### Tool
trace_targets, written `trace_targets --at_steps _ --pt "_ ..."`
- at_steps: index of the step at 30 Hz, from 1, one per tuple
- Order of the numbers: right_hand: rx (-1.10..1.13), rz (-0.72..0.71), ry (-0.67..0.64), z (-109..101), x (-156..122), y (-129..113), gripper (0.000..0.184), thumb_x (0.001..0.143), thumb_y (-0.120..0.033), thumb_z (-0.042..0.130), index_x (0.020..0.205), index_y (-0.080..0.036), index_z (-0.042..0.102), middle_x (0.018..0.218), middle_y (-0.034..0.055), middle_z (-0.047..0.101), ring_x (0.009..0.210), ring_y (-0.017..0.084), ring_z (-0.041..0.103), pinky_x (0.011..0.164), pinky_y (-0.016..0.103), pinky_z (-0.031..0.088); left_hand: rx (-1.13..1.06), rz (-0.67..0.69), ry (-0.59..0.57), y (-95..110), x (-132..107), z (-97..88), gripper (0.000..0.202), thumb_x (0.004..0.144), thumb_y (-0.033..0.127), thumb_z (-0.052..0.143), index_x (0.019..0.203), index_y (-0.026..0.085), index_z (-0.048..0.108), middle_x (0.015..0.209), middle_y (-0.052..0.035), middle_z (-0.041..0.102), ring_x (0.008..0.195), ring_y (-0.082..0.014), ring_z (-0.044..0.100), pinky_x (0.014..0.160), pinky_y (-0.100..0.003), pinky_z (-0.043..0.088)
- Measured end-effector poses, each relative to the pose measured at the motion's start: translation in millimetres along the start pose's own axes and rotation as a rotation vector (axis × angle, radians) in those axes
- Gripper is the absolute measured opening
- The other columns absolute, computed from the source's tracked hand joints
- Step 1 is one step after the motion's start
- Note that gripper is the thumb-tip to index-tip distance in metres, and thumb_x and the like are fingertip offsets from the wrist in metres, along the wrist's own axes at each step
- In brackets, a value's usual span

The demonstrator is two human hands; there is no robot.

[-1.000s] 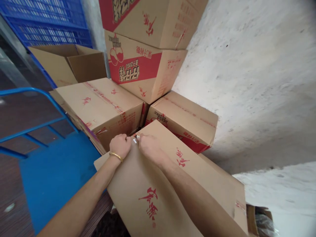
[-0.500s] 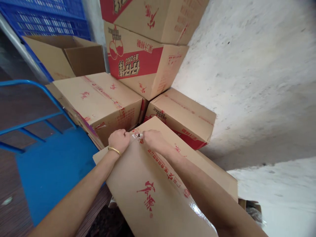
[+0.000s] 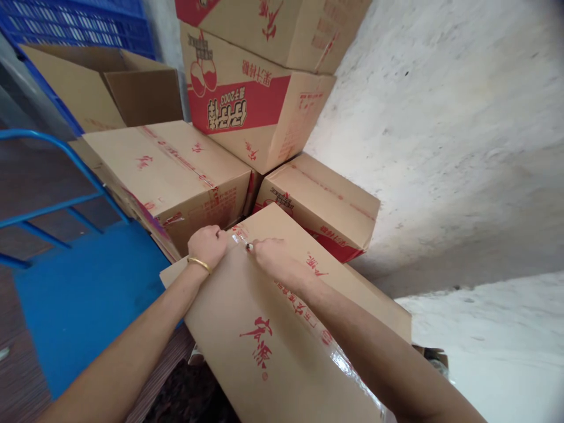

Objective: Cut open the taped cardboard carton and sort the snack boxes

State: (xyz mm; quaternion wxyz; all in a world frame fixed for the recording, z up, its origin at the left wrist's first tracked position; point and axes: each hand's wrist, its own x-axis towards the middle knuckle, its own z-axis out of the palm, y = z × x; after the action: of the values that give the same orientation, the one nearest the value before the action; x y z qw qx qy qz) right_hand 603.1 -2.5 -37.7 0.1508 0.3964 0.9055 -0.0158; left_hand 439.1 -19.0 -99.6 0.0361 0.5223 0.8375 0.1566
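Note:
A brown cardboard box (image 3: pixel 268 329) with red characters lies tilted in front of me, sealed along its top by clear tape with red print (image 3: pixel 308 308). My left hand (image 3: pixel 206 245), with a gold bangle on the wrist, is closed and grips the box's far edge. My right hand (image 3: pixel 272 258) is closed in a pinch on a small pale object at the far end of the tape seam; I cannot make out what it is. Both hands sit close together at that far edge.
Sealed boxes surround the near one: one to the left (image 3: pixel 171 170), one behind to the right (image 3: pixel 321 202), and red-and-brown boxes (image 3: pixel 251 111) stacked above. An open empty box (image 3: pixel 106 88) stands at back left. A blue cart (image 3: pixel 83 288) is left; a rough white wall (image 3: pixel 440 135) is right.
My right hand has shifted slightly toward me along the tape seam, and more of the printed tape shows now. The left hand stays on the far edge.

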Motion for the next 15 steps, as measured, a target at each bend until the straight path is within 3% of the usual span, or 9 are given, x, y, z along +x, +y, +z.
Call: trace_targets --at_steps 4,15 --pt "0.008 0.004 -0.03 1.6 -12.5 4.0 0.029 0.088 -0.008 0.041 0.108 -0.012 0.062 0.095 0.0145 0.071 0.092 0.026 0.069 0.075 0.032 0.052 0.009 0.001 -0.013 1.2 0.5 -3.8 0.037 0.083 0.027 0.033 0.081 0.016 0.068 0.096 -0.0096 0.07 0.09 -0.0249 0.064 0.067 -0.031 0.041" --pt "0.113 0.072 -0.205 8.6 -40.0 21.7 0.032 0.096 -0.022 0.036 0.106 -0.012 0.064 0.106 0.0193 0.069 0.095 0.027 0.069 0.076 0.038 0.054 0.098 0.002 -0.072 8.2 4.7 -17.8 0.047 0.084 0.03 0.026 0.096 0.013 0.068 0.108 -0.0123 0.068 0.099 -0.0292 0.062 0.07 -0.033 0.04"
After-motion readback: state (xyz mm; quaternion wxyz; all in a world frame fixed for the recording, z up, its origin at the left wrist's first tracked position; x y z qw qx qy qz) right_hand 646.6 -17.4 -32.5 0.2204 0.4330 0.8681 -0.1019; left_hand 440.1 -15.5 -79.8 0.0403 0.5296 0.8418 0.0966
